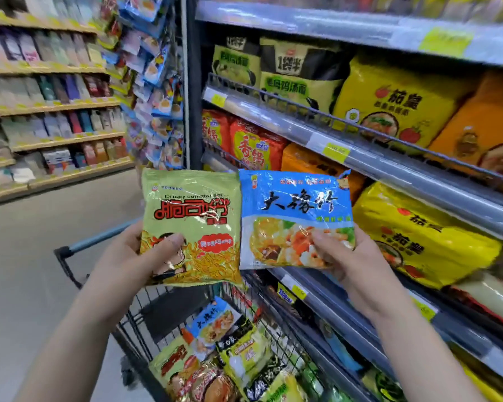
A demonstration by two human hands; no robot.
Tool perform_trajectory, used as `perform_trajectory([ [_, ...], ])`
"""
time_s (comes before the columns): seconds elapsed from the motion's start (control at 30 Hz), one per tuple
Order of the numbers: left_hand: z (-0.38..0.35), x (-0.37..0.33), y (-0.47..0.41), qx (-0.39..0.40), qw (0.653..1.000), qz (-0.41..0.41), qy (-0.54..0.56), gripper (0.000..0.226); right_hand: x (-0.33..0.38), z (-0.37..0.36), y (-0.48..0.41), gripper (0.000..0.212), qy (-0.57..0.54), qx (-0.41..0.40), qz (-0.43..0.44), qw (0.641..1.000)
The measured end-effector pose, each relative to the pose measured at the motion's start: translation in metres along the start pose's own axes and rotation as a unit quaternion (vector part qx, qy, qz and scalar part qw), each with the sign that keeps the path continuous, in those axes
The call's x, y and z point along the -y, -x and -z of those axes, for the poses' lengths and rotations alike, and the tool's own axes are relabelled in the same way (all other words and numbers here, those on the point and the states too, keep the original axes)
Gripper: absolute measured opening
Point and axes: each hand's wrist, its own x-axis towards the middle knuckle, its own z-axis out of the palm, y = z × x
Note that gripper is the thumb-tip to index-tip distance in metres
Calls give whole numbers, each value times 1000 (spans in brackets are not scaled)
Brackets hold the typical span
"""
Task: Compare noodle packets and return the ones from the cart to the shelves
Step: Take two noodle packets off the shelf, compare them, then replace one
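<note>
My left hand (134, 253) holds a green noodle packet (190, 216) upright, thumb across its lower front. My right hand (352, 262) pinches a blue noodle packet (295, 210) at its lower right corner. The two packets are side by side, edges almost touching, above the cart. Below them the black wire shopping cart (145, 323) contains several more packets, among them another blue one (212, 323), a green one (172, 364) and a yellow-black one (244, 349).
Noodle shelves (375, 158) run along the right, stacked with yellow, orange and red multipacks behind wire rails. A hanging rack of small packets (160, 91) stands ahead. Another shelf aisle (53, 105) lies at far left across grey floor.
</note>
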Motion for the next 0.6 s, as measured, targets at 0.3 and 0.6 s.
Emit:
perform_trajectory([
  [0.3, -98, -63, 37, 141, 987, -72, -12, 49, 45, 82, 141, 74, 9, -166, 55, 985],
  [0.6, -223, -99, 143, 257, 958, -118, 40, 83, 78, 190, 313, 55, 15, -299, 120, 946],
])
